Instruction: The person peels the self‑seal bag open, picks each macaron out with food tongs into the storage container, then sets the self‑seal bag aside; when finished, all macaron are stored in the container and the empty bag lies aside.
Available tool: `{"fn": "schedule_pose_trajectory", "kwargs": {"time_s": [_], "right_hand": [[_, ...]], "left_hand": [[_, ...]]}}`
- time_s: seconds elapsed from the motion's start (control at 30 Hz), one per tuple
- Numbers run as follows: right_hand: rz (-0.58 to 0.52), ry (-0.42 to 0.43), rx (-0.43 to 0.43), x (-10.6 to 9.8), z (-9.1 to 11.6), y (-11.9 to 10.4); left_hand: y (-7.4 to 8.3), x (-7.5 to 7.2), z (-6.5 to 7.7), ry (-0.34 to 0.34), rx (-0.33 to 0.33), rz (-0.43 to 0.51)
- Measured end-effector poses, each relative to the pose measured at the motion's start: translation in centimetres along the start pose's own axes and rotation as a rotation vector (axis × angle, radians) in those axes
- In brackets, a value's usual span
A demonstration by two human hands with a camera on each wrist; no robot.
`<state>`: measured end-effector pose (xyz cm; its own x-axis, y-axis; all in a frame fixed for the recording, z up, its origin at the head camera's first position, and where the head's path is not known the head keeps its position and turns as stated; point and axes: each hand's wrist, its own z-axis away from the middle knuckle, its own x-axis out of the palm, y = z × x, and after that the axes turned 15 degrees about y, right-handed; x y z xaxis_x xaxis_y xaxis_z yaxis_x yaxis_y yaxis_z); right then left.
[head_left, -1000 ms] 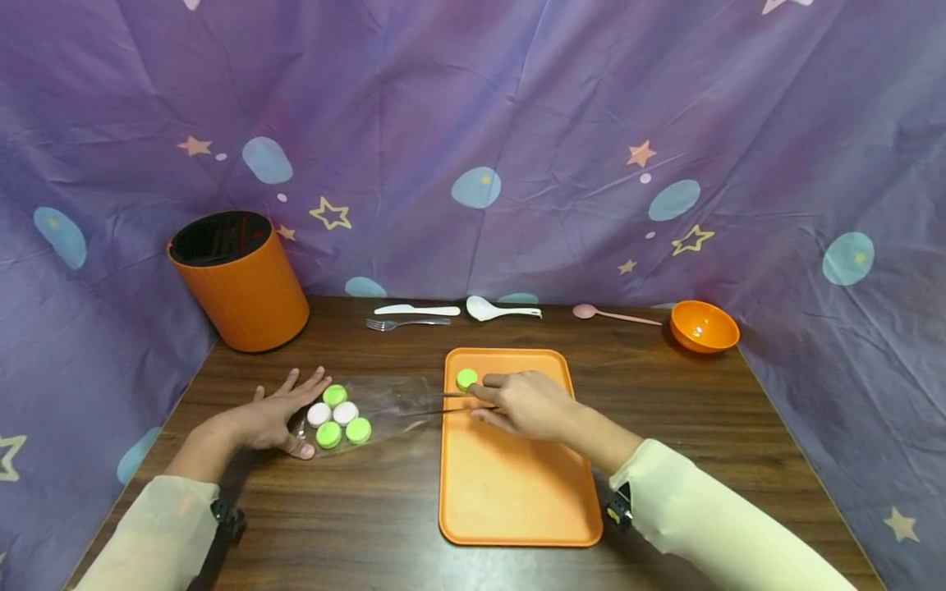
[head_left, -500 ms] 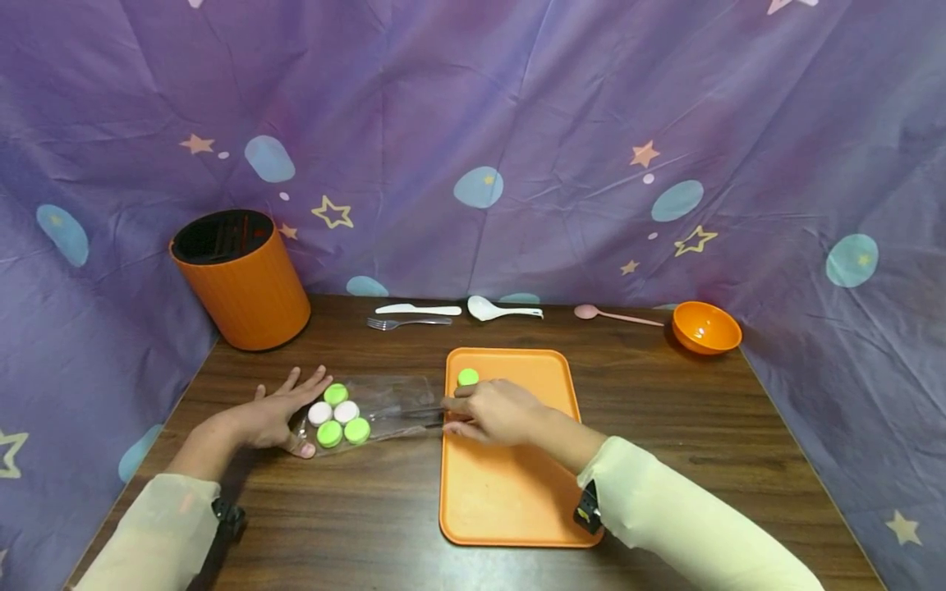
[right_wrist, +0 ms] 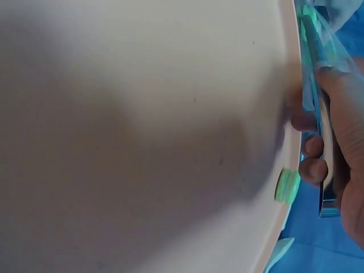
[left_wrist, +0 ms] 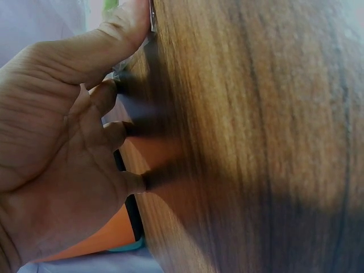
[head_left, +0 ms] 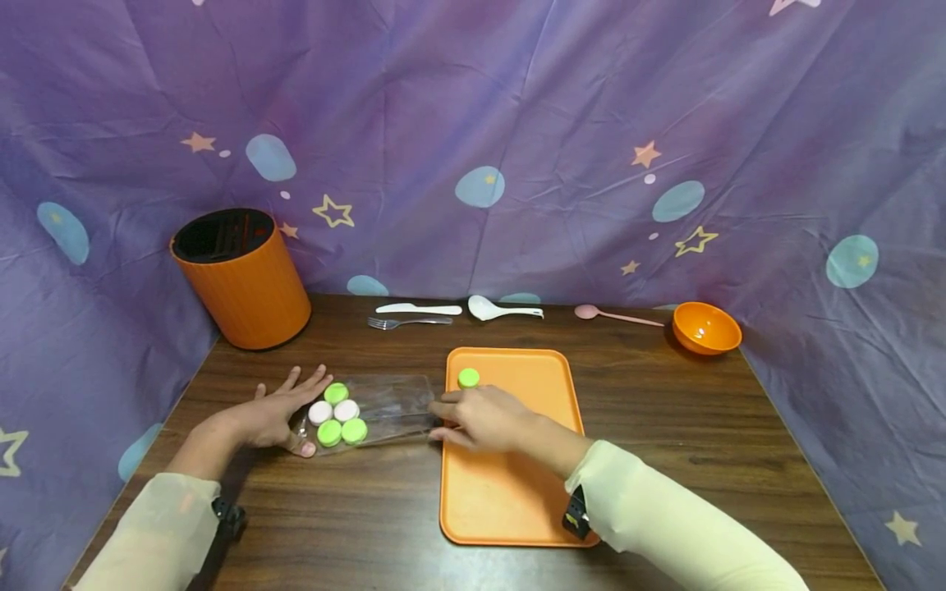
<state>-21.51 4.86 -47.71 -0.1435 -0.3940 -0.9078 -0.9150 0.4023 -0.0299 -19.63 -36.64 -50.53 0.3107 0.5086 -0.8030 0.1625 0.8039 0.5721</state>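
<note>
A clear plastic package (head_left: 402,392) lies flat on the table, with several green and white macarons gathered at its left end; one is a green macaron (head_left: 354,431) at the front. My left hand (head_left: 277,417) rests at that end, fingers spread and straight, thumb on the package edge. My right hand (head_left: 484,419) grips metal tongs (right_wrist: 326,145), whose tips reach into the package's right end and are close to the front green macaron. On the orange tray (head_left: 510,501), another green macaron (head_left: 469,377) sits at the back left corner, just behind my right hand.
Along the back lie a white knife (head_left: 418,309), a fork (head_left: 409,323), a white spoon (head_left: 484,309) and a pink spoon (head_left: 617,315). An orange bowl (head_left: 705,328) stands back right, an orange knife block (head_left: 247,295) back left. A purple curtain (head_left: 473,123) hangs behind.
My right hand has moved left from over the tray to its left edge, carrying the tongs into the package. The front green macaron has shifted slightly left. My left hand stays put.
</note>
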Motion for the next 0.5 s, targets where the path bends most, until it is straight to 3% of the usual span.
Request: {"fn": "schedule_pose_trajectory", "kwargs": {"time_s": [0.13,0.37,0.5], "right_hand": [[-0.009,0.014,-0.003,0.0,0.1,-0.1],[0.027,0.03,-0.007,-0.8,0.6,0.3],[0.025,0.044,0.002,-1.4,0.8,0.8]], "left_hand": [[0.3,0.0,0.1,-0.002,0.015,0.008],[3.4,-1.2,1.2,-0.029,-0.017,0.046],[3.8,-1.5,1.5,-0.03,-0.012,0.05]]}}
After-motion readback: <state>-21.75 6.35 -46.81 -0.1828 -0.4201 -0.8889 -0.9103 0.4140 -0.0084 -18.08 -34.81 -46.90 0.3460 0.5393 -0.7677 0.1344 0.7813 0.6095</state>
